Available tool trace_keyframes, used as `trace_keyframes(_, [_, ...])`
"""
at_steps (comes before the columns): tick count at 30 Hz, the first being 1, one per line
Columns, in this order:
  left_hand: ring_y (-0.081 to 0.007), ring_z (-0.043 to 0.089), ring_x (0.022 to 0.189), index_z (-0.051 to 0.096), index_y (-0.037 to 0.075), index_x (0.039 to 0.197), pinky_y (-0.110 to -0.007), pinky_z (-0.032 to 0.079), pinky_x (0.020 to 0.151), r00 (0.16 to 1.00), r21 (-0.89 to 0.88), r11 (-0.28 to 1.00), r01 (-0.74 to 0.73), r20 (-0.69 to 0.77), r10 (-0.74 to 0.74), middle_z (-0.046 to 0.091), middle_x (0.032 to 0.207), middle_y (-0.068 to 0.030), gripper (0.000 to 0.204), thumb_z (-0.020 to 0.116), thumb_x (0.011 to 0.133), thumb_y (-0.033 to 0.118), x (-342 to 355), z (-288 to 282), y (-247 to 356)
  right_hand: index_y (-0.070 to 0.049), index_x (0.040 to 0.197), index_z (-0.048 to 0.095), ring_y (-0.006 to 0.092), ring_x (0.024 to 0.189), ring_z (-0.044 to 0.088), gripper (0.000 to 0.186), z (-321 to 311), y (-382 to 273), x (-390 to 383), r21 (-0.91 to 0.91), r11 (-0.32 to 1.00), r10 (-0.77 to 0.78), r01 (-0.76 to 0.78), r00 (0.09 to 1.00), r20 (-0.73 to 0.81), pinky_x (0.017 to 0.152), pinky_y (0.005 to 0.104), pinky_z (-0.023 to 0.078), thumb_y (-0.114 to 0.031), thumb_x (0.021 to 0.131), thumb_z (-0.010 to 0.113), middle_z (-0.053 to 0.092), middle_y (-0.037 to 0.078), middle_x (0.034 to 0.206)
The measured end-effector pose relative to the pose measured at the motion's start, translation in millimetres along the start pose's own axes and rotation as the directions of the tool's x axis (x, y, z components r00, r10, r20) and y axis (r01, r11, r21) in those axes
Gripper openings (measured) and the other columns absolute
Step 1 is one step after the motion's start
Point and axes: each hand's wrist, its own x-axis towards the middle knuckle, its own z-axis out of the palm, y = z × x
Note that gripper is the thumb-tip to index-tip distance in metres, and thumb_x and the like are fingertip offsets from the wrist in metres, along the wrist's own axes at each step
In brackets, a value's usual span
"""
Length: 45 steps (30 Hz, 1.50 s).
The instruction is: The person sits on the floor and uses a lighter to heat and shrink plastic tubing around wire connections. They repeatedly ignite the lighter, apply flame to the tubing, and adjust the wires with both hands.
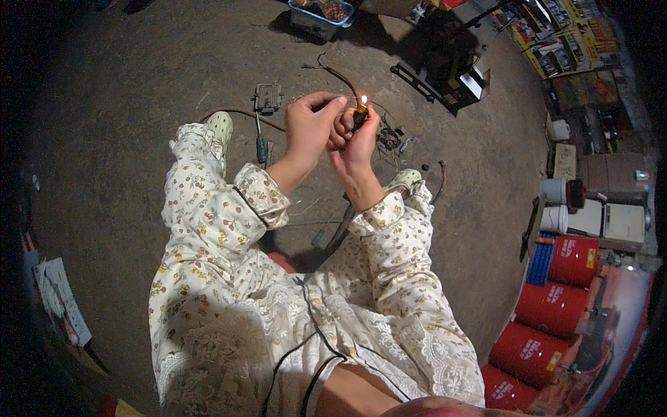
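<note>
The left forearm, cuff rolled back, angles up and to the right. The left hand is bent inward, thumb and forefinger pinching a thin wire. The wire extends rightward to the flame of the lighter, held raised ahead of the knees. The right hand grips the lighter upright, fingers curled, its forearm angling up and to the left. A dark cable shows just beyond the fingertips; its holding point cannot be determined.
</note>
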Motion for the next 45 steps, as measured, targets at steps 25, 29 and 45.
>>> trace_keyframes(25, [-0.0053, 0.052, 0.063, 0.067, -0.001, 0.08, -0.021, 0.04, 0.056, 0.994, 0.107, 0.992, -0.066, -0.082, 0.075, 0.063, 0.072, -0.001, 0.013, 0.065, 0.077, 0.011, 11.8, -8.1, -6.4, -0.011, 0.059, 0.03, 0.0091, 0.038, 0.018, 0.044, -3.1, -7.5, 1.2, 0.084, 0.995, -0.054, 0.056, 0.998, -0.02, 0.037, 0.0242, 0.016, -0.043, 0.09, 0.029, 0.023, -0.002, 0.047])
trace_keyframes(29, [-0.0046, 0.05, 0.061, 0.066, 0.0, 0.081, -0.021, 0.038, 0.053, 0.991, 0.047, 0.995, -0.087, -0.1, 0.091, 0.062, 0.071, 0.0002, 0.013, 0.065, 0.077, 0.012, 12.0, -6.7, -0.4, -0.011, 0.059, 0.03, 0.0094, 0.039, 0.017, 0.045, -8.5, -11.1, 3.3, 0.114, 0.99, -0.084, 0.085, 0.996, -0.014, 0.037, 0.0245, 0.016, -0.043, 0.09, 0.029, 0.022, -0.002, 0.047])
trace_keyframes(45, [-0.0116, 0.06, 0.067, 0.067, -0.001, 0.083, -0.025, 0.046, 0.062, 0.962, 0.543, 0.795, -0.27, 0.176, 0.207, 0.066, 0.074, -0.007, 0.02, 0.065, 0.075, 0.017, 29.6, -20.8, 1.2, -0.008, 0.069, 0.047, 0.0069, 0.048, 0.04, 0.027, -52.0, -71.0, 5.3, -0.535, 0.786, -0.505, 0.31, 0.822, -0.264, 0.047, 0.0233, 0.033, -0.026, 0.081, 0.063, 0.044, -0.003, 0.057])
